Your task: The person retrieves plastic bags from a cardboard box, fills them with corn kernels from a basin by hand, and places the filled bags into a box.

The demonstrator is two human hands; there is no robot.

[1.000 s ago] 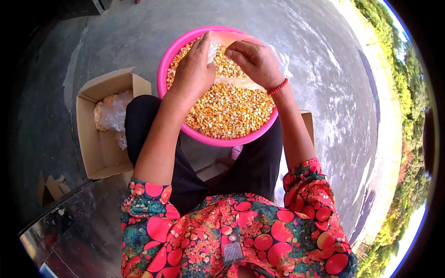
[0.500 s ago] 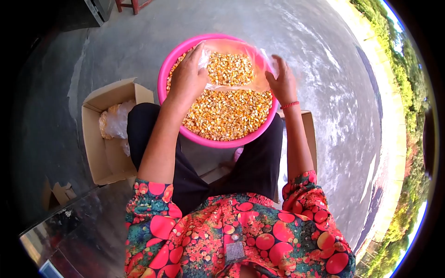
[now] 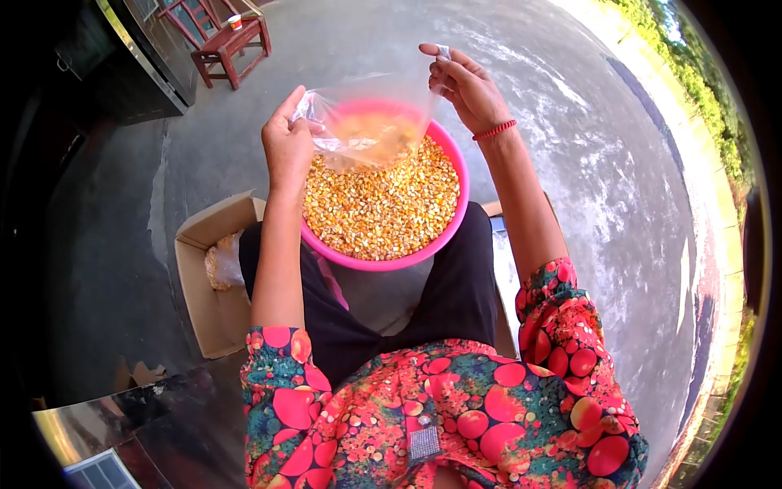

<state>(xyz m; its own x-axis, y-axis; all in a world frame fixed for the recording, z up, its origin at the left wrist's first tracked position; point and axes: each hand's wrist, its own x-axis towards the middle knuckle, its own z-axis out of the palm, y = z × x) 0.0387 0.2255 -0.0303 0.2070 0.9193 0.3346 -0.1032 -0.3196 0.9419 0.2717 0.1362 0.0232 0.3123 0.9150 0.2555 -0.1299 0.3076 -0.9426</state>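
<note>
Bag (image 3: 354,134): clear, thin plastic film, creased and glossy, spread between the two hands above the far part of the basin (image 3: 391,265); it was blank as far as could be seen, and whether its lower edge touched the corn (image 3: 383,212) could not be told.
Left hand (image 3: 287,151): thumb and fingers were clamped together on the bag's left edge, where the film bunched into bright folds.
Right hand (image 3: 474,91): fingertips were pinched on the bag's upper right edge, higher than the left; a whitish patch showed at one finger, film or wrapping, impossible to tell which.
Bracelet (image 3: 494,130): red, ridged like small beads, around the right wrist.
Corn: loose, hard kernels, yellow to orange with pale tips, heaped inside the basin.
Basin: round, smooth, bright pink, with a rolled rim.
Box (image 3: 195,281): plain brown cardboard, angular, holding corn in clear plastic.
Chair (image 3: 220,45): reddish, slatted, with a small cup (image 3: 235,22) whose print was too small to read.
</note>
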